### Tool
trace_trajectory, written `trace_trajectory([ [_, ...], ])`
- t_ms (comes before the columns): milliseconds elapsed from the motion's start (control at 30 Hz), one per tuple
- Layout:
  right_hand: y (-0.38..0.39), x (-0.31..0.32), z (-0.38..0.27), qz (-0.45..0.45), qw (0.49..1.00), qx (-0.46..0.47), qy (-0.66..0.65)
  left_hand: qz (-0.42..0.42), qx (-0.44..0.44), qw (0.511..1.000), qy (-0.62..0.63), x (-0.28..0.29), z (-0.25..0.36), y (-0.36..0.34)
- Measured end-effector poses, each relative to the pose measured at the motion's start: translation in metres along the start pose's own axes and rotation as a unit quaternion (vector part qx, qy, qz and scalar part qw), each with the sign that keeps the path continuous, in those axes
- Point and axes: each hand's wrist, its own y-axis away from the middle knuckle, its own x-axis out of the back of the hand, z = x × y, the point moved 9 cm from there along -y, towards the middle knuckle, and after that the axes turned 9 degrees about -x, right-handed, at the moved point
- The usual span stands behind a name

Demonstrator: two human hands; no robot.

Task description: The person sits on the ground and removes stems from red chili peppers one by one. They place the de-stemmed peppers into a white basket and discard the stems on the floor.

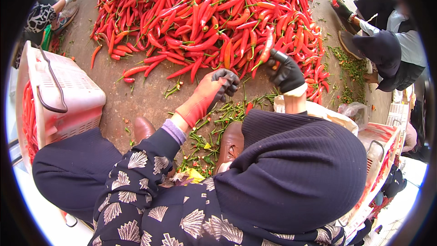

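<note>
A big heap of red chili peppers (200, 23) with green stems covers the ground before me. My right hand (287, 74), in a black glove, has its fingers curled beside a red chili pepper (267, 45) that points stem-down toward the left. The fingers appear to grip this pepper, and a bit of red shows between them. To the left, at the heap's near edge, is my left hand (218, 86), in a red glove with dark fingers. Its fingers are bent closed, and anything inside them is hidden.
Green stems (205, 136) litter the ground between my brown shoes (231, 142). A pale crate (68, 91) holding red peppers stands at my left, another crate (375, 143) at my right. Other people sit near the heap, one at the right (387, 45), another at the upper left (43, 16).
</note>
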Motion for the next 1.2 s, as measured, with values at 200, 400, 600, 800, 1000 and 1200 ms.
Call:
trace_trajectory([
  [200, -0.015, -0.028, 0.104, -0.080, 0.996, -0.037, -0.011, -0.008, 0.092, 0.996, 0.012, 0.002, -0.020, 0.005],
  [400, -0.005, -0.048, 0.088, -0.041, 0.983, 0.087, 0.156, -0.053, 0.102, 0.993, 0.032, 0.006, -0.030, 0.010],
  [600, 0.057, -0.133, 0.069, 0.064, 0.706, 0.438, 0.552, 0.092, 0.150, 0.984, -0.005, 0.014, -0.055, 0.032],
  [800, 0.058, -0.074, -0.018, 0.304, 0.794, 0.345, 0.399, 0.015, 0.100, 0.993, 0.054, 0.015, -0.044, 0.016],
  [1000, 0.005, -0.050, -0.025, 0.320, 0.712, 0.292, 0.553, 0.049, 0.052, 0.996, 0.055, 0.021, -0.026, -0.007],
  [1200, -0.024, 0.002, 0.037, 0.161, 0.953, 0.218, 0.136, 0.061, 0.040, 0.996, 0.056, 0.021, -0.020, -0.024],
])
